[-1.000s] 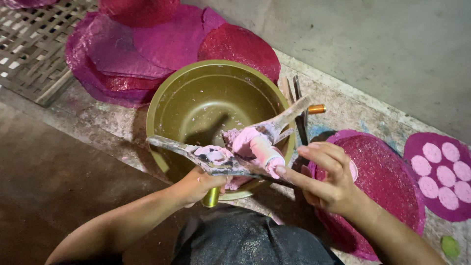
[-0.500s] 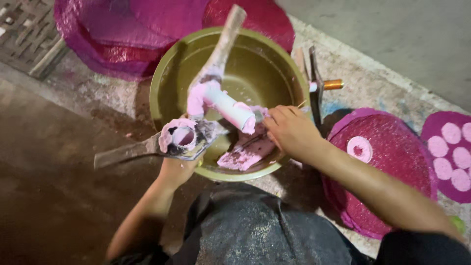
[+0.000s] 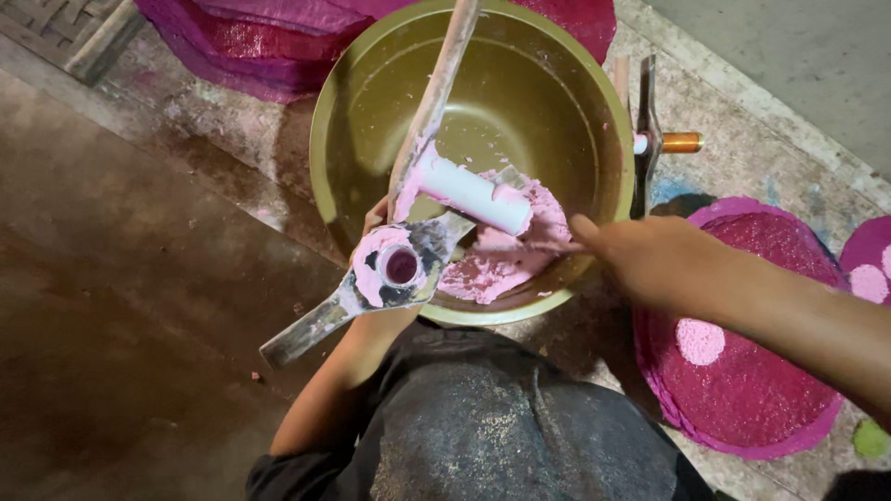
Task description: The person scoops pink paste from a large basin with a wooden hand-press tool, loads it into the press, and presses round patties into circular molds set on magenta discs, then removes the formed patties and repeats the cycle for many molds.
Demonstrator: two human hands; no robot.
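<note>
Head view: I am looking straight down over my dark-clothed lap at a wide olive-green metal basin (image 3: 557,102) sitting on the stained concrete floor (image 3: 139,278). My left hand (image 3: 376,223) is mostly hidden under a metal dough press (image 3: 399,264); its fingers are wrapped around the tool, gripping it, with only the knuckles showing at the basin's near rim. The press is smeared with pink dough, its round opening is facing up at me, one flat handle is sticking out toward the lower left and a long wooden lever (image 3: 436,83) is rising across the basin. A white cylinder (image 3: 473,197) is lying crosswise on the press. My right hand (image 3: 650,260) is reaching in from the right, blurred, its fingertips touching the lump of pink dough (image 3: 506,260) at the basin's near side; I cannot tell whether it is pinching any. Just right of the basin, a magenta mesh mat (image 3: 770,390) is carrying a pink dough disc (image 3: 700,341).
</note>
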